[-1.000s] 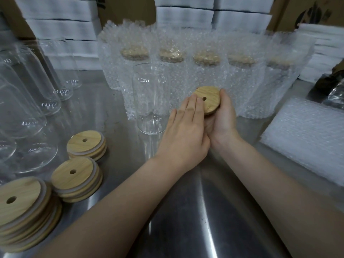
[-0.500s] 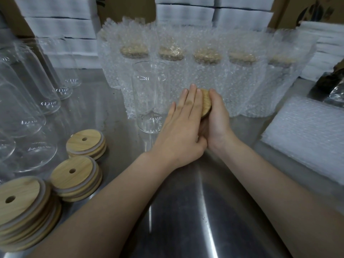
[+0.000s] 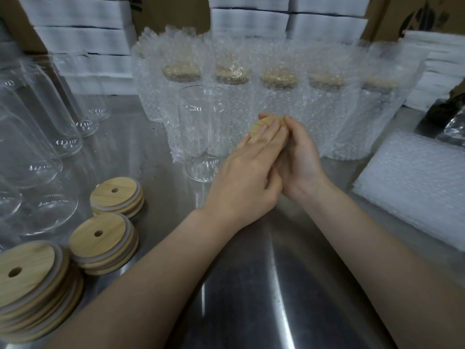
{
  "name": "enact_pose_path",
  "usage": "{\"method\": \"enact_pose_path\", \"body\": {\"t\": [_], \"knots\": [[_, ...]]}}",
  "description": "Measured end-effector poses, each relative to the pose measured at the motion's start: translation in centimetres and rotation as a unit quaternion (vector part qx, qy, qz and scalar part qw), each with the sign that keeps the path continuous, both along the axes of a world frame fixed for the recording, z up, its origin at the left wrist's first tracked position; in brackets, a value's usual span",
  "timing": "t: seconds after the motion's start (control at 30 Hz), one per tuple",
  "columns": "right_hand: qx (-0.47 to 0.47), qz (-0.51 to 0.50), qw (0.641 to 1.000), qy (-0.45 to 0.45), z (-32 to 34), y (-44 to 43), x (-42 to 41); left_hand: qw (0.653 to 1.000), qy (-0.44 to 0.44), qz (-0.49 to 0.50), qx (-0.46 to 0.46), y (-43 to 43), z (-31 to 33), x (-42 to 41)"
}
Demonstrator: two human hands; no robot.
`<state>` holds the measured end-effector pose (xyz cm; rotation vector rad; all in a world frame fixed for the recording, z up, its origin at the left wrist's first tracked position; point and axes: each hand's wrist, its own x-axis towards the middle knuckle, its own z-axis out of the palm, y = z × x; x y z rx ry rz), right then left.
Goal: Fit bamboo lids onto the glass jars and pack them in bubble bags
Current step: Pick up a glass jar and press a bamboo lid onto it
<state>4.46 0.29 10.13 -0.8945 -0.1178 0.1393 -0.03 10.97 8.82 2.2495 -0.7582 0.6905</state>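
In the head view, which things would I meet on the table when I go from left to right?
Tall stack of bamboo lids → lower lid stack → upright empty glass jar → left hand → right hand, cupping a bamboo lid → pile of flat bubble bags.
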Motion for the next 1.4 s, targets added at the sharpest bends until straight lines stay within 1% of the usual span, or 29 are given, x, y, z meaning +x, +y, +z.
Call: {"method": "enact_pose_path", "body": {"t": [0.1,0.2,0.27,0.37,0.53,0.6,0.73,0.77,0.9,1.03,1.13,1.27,1.4], "knots": [[-0.01,0.027,1.0,0.006,-0.1,0.0,0.0,0.997,-0.052,0.028,-0.052,0.2,-0.1,0.0],[-0.055,0.053,0.997,-0.016,-0.3,-0.2,0.0,0.988,-0.093,0.057,-0.111,0.3,-0.2,0.1],[-0.081,0.055,0.995,-0.031,-0.3,-0.4,0.0,0.982,-0.113,0.071,-0.131,0.5,-0.3,0.2],[-0.123,0.062,0.989,-0.047,-0.4,-1.1,0.3,0.977,-0.125,0.087,-0.149,0.6,-0.4,0.5],[-0.156,0.063,0.985,-0.033,-0.5,-1.4,0.6,0.972,-0.118,0.111,-0.168,0.9,-0.3,0.7],[-0.161,0.064,0.985,-0.02,-0.5,-1.1,0.5,0.976,-0.1,0.119,-0.149,1.0,-0.3,0.7],[-0.119,0.067,0.99,0.027,-0.5,-0.5,0.3,0.991,0.007,0.119,-0.063,0.6,0.4,0.3],[-0.107,0.062,0.992,0.031,-0.5,-0.3,0.2,0.993,0.021,0.112,-0.041,0.4,0.4,0.2],[-0.057,0.033,0.998,0.015,-0.5,0.0,0.0,0.991,0.01,0.103,0.085,-0.4,0.4,-0.2],[-0.082,-0.008,0.997,0.011,-0.5,-0.1,-0.2,0.979,0.026,0.111,0.168,-0.9,0.0,-0.5],[-0.089,-0.012,0.996,-0.001,-0.4,-0.7,0.1,0.974,0.026,0.095,0.203,-1.0,-0.2,-0.6],[-0.042,0.021,0.999,0.011,-0.1,-1.1,0.2,0.971,0.019,0.077,0.226,-1.0,-0.3,-0.7],[0.004,0.017,1.0,0.019,-0.2,-1.1,0.4,0.97,0.023,0.094,0.223,-1.2,-0.3,-0.8]]}}
